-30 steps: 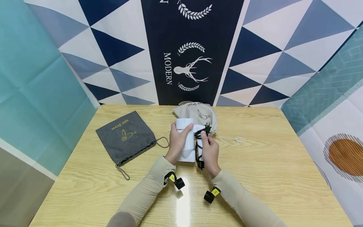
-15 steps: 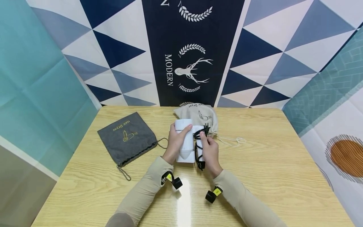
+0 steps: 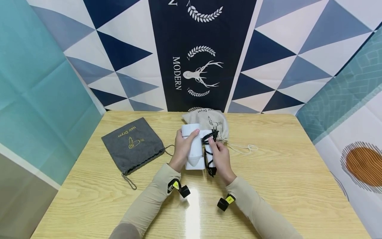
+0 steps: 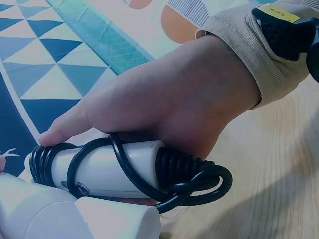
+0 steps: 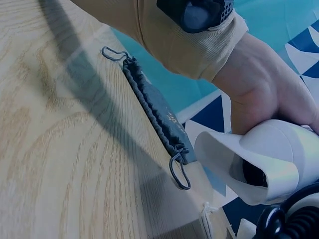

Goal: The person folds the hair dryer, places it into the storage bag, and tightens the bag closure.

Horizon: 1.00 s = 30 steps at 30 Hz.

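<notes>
A white hair dryer [image 3: 194, 147] is held over the middle of the table. My left hand [image 3: 180, 148] grips its body, thumb across the top near the rear end. The right hand [image 3: 222, 158] holds the handle [image 4: 107, 167], which has a black cord [image 4: 127, 167] wound round it. Near that hand's thumb, the two-pin plug [image 3: 215, 132] points away from me. The dryer's flared white nozzle [image 5: 217, 154] faces toward me, with a dark opening inside. The fingers of both hands are partly hidden behind the dryer.
On the left lies a flat grey drawstring bag [image 3: 134, 146] with yellow hair dryer print. A beige drawstring bag [image 3: 209, 118] lies behind the dryer, its white string [image 3: 243, 149] trailing right. Patterned cloth [image 3: 206, 76] stands along the table's back edge.
Both hands have shifted the hair dryer slightly left, and it has turned a little, the handle's plug end moving left. The bags stay in place.
</notes>
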Tool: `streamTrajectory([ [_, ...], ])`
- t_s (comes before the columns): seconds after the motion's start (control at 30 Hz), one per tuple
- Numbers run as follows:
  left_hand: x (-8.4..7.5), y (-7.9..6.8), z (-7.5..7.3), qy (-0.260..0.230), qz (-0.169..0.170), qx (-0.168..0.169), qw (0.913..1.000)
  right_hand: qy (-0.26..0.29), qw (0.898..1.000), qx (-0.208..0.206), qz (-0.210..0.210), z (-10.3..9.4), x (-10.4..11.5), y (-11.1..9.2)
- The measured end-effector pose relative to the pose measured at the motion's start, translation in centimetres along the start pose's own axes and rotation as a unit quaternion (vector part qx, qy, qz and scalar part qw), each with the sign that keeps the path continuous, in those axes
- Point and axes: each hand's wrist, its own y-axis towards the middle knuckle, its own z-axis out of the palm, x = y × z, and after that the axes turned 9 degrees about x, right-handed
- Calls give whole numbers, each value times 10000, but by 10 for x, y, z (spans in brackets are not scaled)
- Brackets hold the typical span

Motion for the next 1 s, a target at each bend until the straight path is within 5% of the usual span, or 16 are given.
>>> streamTrajectory([
  [0.6, -7, -1, -5, -544, 108, -112, 9984, 12, 9984, 328, -465, 2, 1, -7],
  [1.0, -5, -3, 2, -741, 233, -359, 9963, -454, 9967, 136, -658, 1, 6, -11],
])
